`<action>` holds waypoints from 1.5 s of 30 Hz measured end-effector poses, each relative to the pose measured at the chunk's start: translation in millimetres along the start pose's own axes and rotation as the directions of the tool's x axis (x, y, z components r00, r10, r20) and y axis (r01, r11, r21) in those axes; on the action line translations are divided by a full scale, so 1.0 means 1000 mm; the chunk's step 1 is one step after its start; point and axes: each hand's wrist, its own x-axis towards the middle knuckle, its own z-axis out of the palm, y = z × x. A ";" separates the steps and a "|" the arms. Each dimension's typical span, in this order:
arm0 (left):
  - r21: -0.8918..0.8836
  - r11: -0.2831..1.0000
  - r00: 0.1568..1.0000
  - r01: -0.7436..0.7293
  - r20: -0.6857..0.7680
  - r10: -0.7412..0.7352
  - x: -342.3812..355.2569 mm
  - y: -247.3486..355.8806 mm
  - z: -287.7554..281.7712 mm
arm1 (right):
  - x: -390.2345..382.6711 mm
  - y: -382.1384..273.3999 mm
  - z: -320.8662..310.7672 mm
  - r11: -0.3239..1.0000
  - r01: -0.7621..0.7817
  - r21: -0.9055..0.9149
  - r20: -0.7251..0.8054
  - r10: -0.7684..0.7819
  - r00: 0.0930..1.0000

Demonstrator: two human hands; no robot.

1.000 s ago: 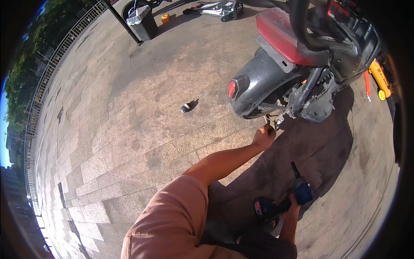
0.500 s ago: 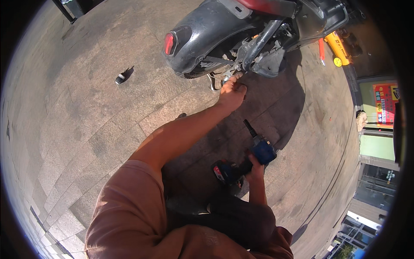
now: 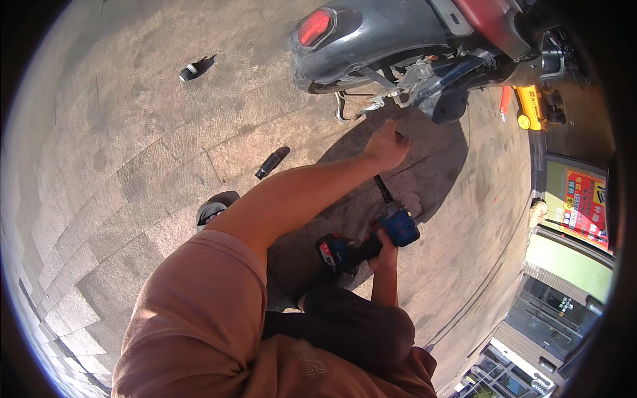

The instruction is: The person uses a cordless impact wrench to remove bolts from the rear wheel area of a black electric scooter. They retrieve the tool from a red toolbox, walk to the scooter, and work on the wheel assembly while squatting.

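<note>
My left hand (image 3: 389, 147) is held just short of the underside of a black and red motor scooter (image 3: 385, 46), apart from it. Its fingers are curled together; a small dark bit shows at them, too little to name. My right hand (image 3: 385, 251) grips a blue and black cordless impact wrench (image 3: 400, 227) by its handle. A long dark socket (image 3: 383, 191) points from the wrench toward the scooter, below my left wrist. The battery (image 3: 328, 254) has a red and white label. Above my left hand are the scooter's metal stand (image 3: 340, 106) and rear mechanism (image 3: 411, 78).
A dark cylindrical piece (image 3: 272, 163) lies on the paving beside my left forearm. Farther off at left sits a small black and white object (image 3: 190, 71). A yellow tool-like object (image 3: 529, 109) and a red one (image 3: 505, 103) lie at right. My shoe (image 3: 213, 211) shows at left.
My left hand has drawn back from the scooter's metal parts, which it was touching. The view has shifted, and the dark cylindrical piece shows more fully. My right hand keeps its grip on the wrench.
</note>
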 end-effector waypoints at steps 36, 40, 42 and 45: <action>0.924 0.362 0.886 0.124 0.061 -0.460 0.000 -0.021 -0.089 | 0.039 -0.015 0.002 0.982 0.017 -0.187 0.004 -0.017 1.000; 0.969 0.219 0.822 -0.113 0.215 -0.527 0.000 -0.024 -0.099 | 0.040 -0.053 0.028 0.821 0.179 -0.543 0.050 -0.181 0.982; 0.973 0.151 0.822 -0.172 0.226 -0.523 -0.004 -0.028 -0.110 | 0.040 -0.067 0.041 0.729 0.270 -0.629 0.173 -0.208 0.963; 0.987 0.138 0.782 -0.083 0.150 -0.604 -0.006 -0.030 -0.120 | 0.046 -0.078 0.049 0.519 0.185 -0.834 0.146 -0.115 0.983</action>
